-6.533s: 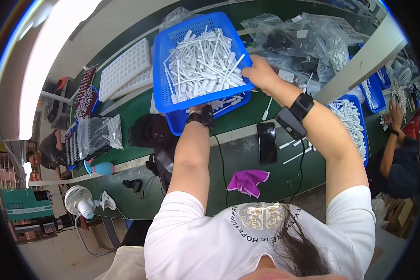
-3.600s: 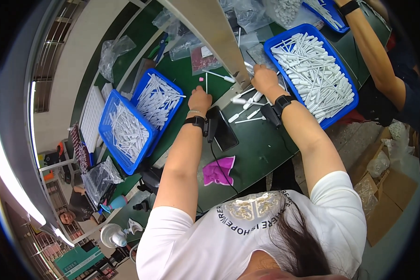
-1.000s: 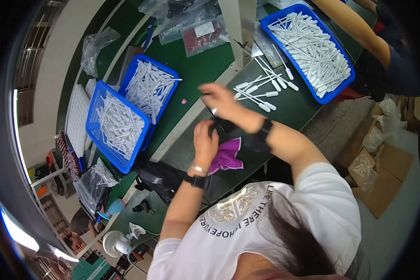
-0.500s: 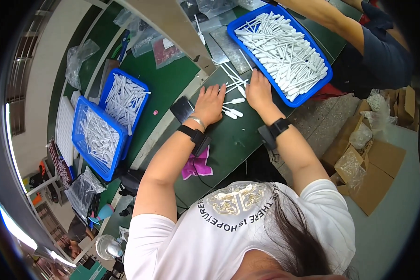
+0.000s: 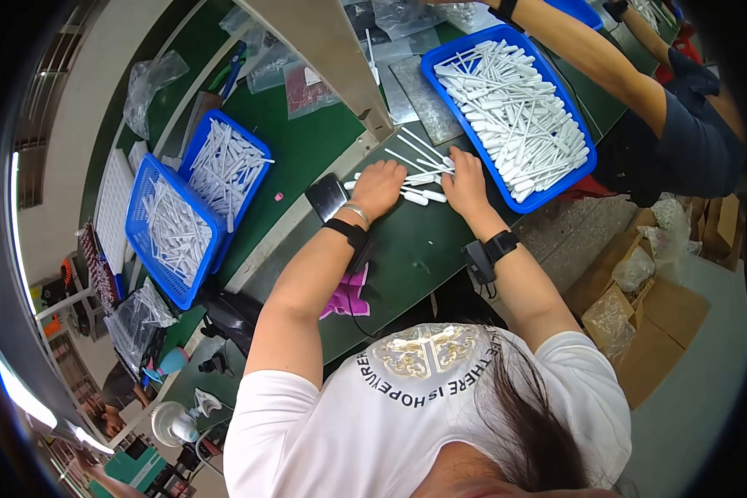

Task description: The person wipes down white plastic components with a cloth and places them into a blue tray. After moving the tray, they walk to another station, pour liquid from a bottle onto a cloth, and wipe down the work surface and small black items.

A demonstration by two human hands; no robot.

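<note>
The loose white pipettes (image 5: 423, 178), sprawled wider a second ago, now lie bunched between left hand (image 5: 379, 187) and right hand (image 5: 466, 179); whether either grips any, I can't tell.

- Bright, fairly even light covers the flat dark-green tabletop (image 5: 419, 253); beneath it, deep shadow.
- The long white tube lamp (image 5: 30, 390), lower left, glares blown-out with blue fringing.
- Slim white plastic droppers (image 5: 415, 197) near centre look reasonably sharp.
- Fisheye distortion bows outer edges; corners fall black.
</note>
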